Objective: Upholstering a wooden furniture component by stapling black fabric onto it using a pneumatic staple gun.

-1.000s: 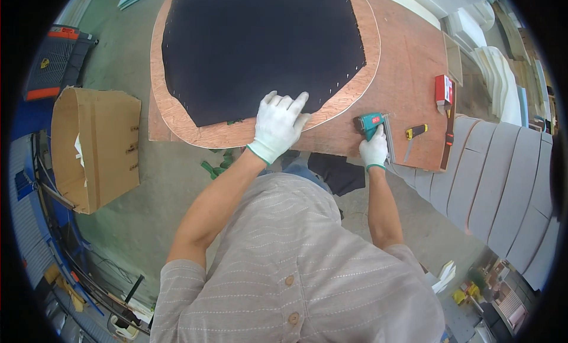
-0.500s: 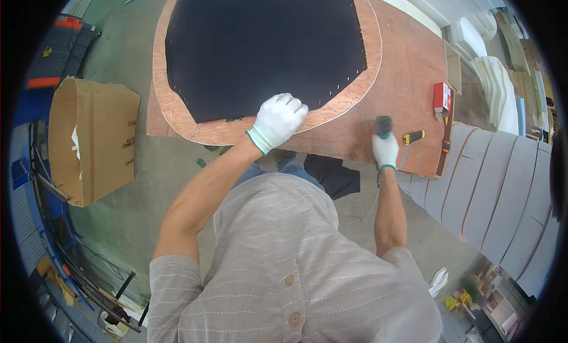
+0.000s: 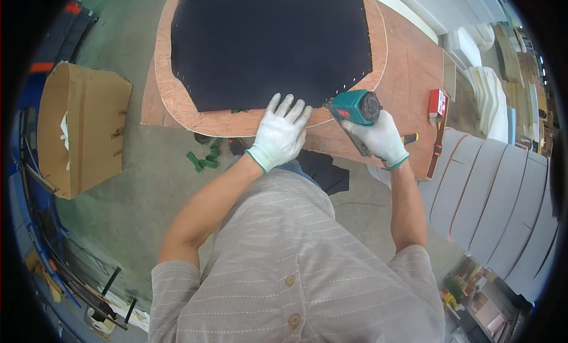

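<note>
A black fabric sheet (image 3: 269,44) lies over a rounded plywood panel (image 3: 222,123), with staples along its edges. My gloved left hand (image 3: 281,130) rests with fingers stretched out on the near edge of the fabric and panel. In my gloved right hand (image 3: 378,139) is a green and black staple gun (image 3: 355,106), gripped by its handle. Its nose meets the fabric's near edge, to the right of my left hand; whether it presses down I cannot tell.
Beneath the panel is a brown wooden table (image 3: 411,77). On its right side are a red and white box (image 3: 437,103) and a yellow-black utility knife (image 3: 409,138). A cardboard box (image 3: 97,130) stands at left, green straps (image 3: 204,159) lie on the floor, and grey foam pieces (image 3: 473,183) stand at right.
My right hand has brought the staple gun from the table's right side up and left to the fabric edge. My left hand's fingers, bunched before, are now spread out.
</note>
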`<control>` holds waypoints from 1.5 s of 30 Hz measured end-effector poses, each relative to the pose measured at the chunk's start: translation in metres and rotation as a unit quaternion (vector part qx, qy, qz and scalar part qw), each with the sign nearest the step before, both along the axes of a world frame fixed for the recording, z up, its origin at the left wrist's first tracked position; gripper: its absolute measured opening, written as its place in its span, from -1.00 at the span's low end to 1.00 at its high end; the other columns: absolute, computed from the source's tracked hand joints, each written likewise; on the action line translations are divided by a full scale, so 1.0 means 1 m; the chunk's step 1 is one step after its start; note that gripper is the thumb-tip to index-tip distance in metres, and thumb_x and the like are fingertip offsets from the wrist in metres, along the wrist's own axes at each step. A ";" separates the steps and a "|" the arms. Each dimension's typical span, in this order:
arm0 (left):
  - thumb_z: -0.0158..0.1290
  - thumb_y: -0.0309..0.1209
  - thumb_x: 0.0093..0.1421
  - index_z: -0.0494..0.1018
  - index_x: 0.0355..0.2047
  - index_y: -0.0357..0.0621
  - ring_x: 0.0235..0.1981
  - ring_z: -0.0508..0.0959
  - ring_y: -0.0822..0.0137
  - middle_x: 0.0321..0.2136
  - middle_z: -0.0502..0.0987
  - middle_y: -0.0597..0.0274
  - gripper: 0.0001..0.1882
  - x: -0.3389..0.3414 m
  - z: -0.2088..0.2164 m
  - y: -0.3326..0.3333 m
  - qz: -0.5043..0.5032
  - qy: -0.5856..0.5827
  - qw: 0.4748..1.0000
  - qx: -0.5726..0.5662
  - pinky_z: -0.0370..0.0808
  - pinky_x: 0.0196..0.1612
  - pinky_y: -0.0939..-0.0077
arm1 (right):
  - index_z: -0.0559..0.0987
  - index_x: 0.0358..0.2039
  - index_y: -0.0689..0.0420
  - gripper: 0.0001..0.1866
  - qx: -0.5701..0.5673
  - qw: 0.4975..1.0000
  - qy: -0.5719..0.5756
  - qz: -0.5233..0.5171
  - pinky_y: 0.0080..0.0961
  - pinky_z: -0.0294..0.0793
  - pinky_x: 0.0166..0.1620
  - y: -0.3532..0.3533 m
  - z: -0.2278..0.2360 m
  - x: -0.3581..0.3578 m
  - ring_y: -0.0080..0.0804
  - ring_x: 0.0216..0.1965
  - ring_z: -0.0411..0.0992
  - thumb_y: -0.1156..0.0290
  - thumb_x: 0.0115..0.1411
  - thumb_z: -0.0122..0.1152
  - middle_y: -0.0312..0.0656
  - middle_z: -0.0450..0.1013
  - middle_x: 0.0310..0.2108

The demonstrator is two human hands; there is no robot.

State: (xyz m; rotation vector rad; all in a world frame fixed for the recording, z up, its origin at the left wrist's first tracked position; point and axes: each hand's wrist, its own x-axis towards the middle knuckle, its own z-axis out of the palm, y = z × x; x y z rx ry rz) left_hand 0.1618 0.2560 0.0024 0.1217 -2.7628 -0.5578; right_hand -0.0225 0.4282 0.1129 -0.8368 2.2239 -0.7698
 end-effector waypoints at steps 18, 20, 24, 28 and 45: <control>0.06 -0.61 0.05 0.45 -0.11 -0.29 0.25 0.48 -0.20 0.13 0.53 -0.21 -0.66 0.020 -0.011 -0.019 -0.057 0.098 0.985 0.129 0.31 0.42 -0.12 | 0.69 -0.19 0.21 -0.65 0.099 0.991 0.064 0.070 -0.13 0.58 -0.09 -0.038 0.006 0.012 0.16 -0.14 0.60 0.19 0.16 0.44 0.12 0.64 -0.30; 0.05 -0.64 0.02 0.42 -0.14 -0.28 0.24 0.48 -0.21 0.11 0.53 -0.22 -0.66 0.021 -0.012 -0.020 -0.061 0.113 0.981 0.143 0.32 0.42 -0.13 | 0.69 -0.20 0.20 -0.66 0.072 0.991 0.063 0.093 -0.12 0.58 -0.11 -0.047 0.004 0.012 0.16 -0.15 0.59 0.19 0.17 0.43 0.12 0.64 -0.32; 0.04 -0.66 0.01 0.43 -0.06 -0.27 0.19 0.51 -0.19 0.03 0.53 -0.19 -0.58 0.021 -0.014 -0.026 -0.060 0.124 0.979 0.150 0.39 0.36 -0.12 | 0.69 -0.23 0.18 -0.69 0.111 0.986 0.065 0.106 -0.12 0.59 -0.12 -0.050 0.002 0.010 0.18 -0.16 0.58 0.20 0.17 0.41 0.11 0.63 -0.33; 0.21 -0.48 0.07 0.53 0.15 -0.04 0.09 0.55 0.13 0.06 0.57 0.18 -0.43 0.026 0.017 -0.060 0.063 0.119 0.990 -0.033 0.39 0.13 0.10 | 0.68 -0.21 0.17 -0.71 0.088 0.986 0.084 0.118 -0.12 0.59 -0.13 -0.046 0.000 0.012 0.18 -0.16 0.58 0.24 0.17 0.39 0.11 0.63 -0.33; 0.13 -0.43 0.10 0.52 -0.37 -0.07 -0.24 0.52 0.18 -0.38 0.51 0.22 -0.92 0.038 -0.009 -0.114 -0.104 0.012 0.988 -0.112 0.47 -0.08 0.27 | 0.69 -0.20 0.21 -0.67 0.097 0.988 0.082 0.093 -0.15 0.59 -0.10 -0.051 0.006 0.022 0.15 -0.18 0.61 0.19 0.19 0.39 0.11 0.64 -0.35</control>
